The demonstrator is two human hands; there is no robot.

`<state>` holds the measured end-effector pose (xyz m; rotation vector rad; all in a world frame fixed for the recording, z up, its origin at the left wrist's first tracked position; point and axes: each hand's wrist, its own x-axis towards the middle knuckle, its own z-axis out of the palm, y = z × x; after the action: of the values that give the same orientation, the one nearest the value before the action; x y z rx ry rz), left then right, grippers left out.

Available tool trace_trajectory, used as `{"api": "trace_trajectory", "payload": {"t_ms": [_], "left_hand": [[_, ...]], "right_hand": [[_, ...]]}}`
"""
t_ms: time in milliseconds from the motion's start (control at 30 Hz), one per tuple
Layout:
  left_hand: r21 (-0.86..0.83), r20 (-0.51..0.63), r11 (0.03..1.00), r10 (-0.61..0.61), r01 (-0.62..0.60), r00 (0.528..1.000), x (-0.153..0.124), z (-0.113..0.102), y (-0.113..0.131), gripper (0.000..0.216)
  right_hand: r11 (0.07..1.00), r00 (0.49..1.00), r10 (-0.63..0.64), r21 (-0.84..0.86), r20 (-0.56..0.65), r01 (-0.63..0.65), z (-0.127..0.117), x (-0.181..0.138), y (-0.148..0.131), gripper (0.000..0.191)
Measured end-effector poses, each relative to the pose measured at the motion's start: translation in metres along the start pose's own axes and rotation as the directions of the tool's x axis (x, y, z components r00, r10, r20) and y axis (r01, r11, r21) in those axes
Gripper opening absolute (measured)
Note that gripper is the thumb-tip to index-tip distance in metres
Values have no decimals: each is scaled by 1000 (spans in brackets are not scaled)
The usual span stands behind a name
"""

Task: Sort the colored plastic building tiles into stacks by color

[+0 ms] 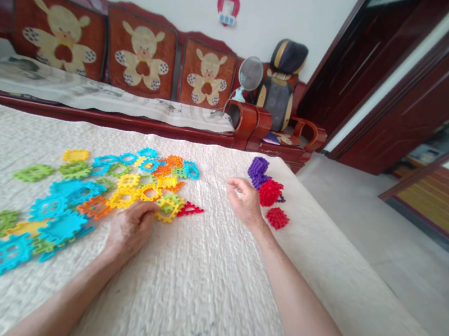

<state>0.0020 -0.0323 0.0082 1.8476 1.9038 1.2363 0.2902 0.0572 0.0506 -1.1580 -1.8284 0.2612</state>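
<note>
My left hand [132, 228] is on the near edge of a spread of plastic interlocking pieces. Its thumb and index finger close on the edge of a yellow interlocking piece [167, 213]. Just right of that piece lies a red triangular piece [191, 209]. My right hand [244, 200] hovers over the cloth with fingers loosely curved and apart, nothing visible between them. Close to its right are a red stack of pieces [270, 193], a second red stack [277, 218] and purple stacked pieces [258, 169].
Blue pieces [64, 226], green pieces [34, 172] and orange pieces [94, 206] lie scattered to the left. A cream textured cloth [178, 297] covers the table. Behind it stand a wooden sofa [252, 127] with bear cushions and a small fan [250, 74].
</note>
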Motion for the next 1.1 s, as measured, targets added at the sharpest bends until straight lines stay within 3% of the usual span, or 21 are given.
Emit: {"api": "trace_trajectory", "payload": {"t_ms": [133,267,500,700,800,967,1100], "left_hand": [[2,-4,1000,0,0,1000,0,2,0,34],[-8,-7,1000,12,-12,1000,-1,4,-3,35],[-28,3,999,23,-23,1000,-1,4,-2,34],[-32,-3,999,11,-11,1000,-1,3,-2,33],[-33,-6,999,11,-11,1000,-1,4,-2,32],[-43,-4,999,13,-13,1000,0,3,0,32],[-46,-7,999,11,-11,1000,1,3,0,33]], "right_hand": [[978,929,-210,61,304,201,44,-27,-17,41],[957,869,-268,14,417,289,55,-38,-22,46],[946,878,-274,-53,393,319,56,-38,-22,27],[990,949,-88,-77,303,117,49,-35,-18,32],[993,939,-21,-100,342,58,43,-34,-20,28],[969,939,-51,-211,340,129,39,-33,-24,24],[937,936,65,-343,345,61,32,-31,-30,21]]}}
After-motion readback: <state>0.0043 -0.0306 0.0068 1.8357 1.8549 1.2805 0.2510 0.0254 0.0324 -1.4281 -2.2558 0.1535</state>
